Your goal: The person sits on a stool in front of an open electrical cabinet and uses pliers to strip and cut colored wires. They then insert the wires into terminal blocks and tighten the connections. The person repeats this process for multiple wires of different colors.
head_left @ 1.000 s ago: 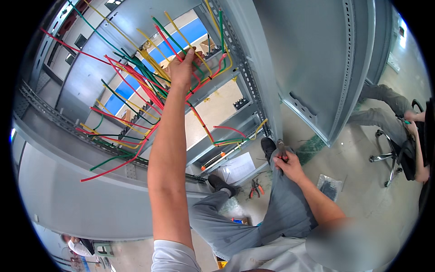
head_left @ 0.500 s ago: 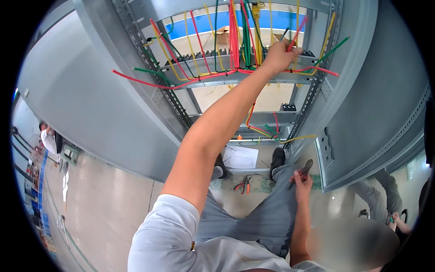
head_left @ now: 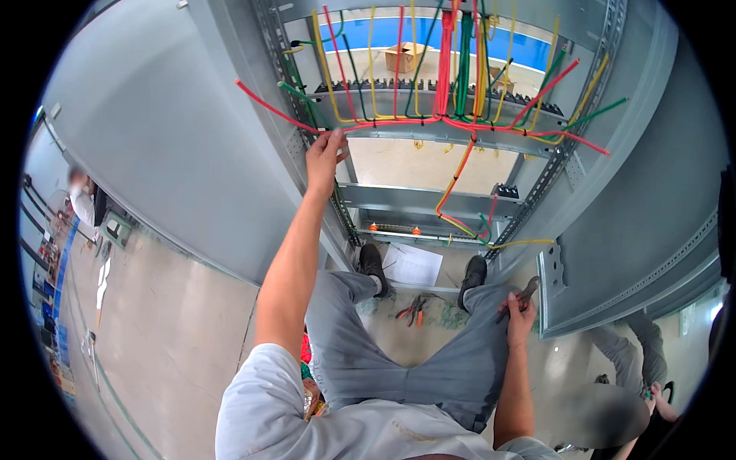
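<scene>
The left hand (head_left: 325,159) meets a red wire (head_left: 268,106) at left, grip unclear; tugging could skew it. The right hand (head_left: 521,319) clamps a dark tool (head_left: 529,289).

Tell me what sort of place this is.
Probably an electrical assembly workshop: an open grey metal cabinet, bundled red, green and yellow wires inside it, and red-handled tools on the floor.

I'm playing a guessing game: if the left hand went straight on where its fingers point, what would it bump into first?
The left hand would probably meet the red wire first; it seems to be touching it, but depth is hard to tell.
</scene>
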`<state>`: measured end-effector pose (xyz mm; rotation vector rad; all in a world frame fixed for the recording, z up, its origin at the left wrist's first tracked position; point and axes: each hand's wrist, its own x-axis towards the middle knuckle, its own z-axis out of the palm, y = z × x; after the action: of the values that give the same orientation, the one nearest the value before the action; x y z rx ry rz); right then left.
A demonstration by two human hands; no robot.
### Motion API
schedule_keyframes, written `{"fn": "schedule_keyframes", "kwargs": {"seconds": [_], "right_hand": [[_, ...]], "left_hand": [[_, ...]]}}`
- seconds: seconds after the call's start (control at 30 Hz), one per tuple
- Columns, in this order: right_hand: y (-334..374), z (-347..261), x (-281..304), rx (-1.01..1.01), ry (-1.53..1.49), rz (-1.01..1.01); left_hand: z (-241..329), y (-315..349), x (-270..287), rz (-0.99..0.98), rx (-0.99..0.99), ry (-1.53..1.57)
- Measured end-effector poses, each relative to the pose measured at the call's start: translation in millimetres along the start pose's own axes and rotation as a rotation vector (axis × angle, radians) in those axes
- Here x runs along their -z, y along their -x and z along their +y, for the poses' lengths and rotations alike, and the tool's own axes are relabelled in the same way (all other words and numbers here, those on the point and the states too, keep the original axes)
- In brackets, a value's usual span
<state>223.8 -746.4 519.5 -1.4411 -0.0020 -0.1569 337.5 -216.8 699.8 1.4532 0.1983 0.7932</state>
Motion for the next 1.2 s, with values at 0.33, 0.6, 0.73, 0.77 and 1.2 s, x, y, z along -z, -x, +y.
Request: {"fn": "schedule_keyframes", "kwargs": {"seconds": [0.33, 0.6, 0.73, 0.77, 1.2], "right_hand": [[2.3, 5.3, -11.0, 0.007, 0.084, -0.027], [4.5, 1.4, -12.8, -0.033, 0.122, -0.006], [4.6, 0.9, -15.2, 0.010, 0.152, -0.038], [5.0, 1.0, -17.0, -0.001, 0.145, -0.025], [6.4, 2.8, -24.1, -0.023, 0.106, -0.014]], "left_hand": [[34.1, -90.3, 3.6, -0.237, 0.156, -0.106], [34.6, -87.4, 4.5, -0.202, 0.198, -0.134], [47.1, -89.7, 7.2, -0.177, 0.168, -0.336], [50.2, -88.9, 7.0, -0.161, 0.158, -0.376], [116.3, -61.6, 3.9, -0.055, -0.388, -0.362]]}}
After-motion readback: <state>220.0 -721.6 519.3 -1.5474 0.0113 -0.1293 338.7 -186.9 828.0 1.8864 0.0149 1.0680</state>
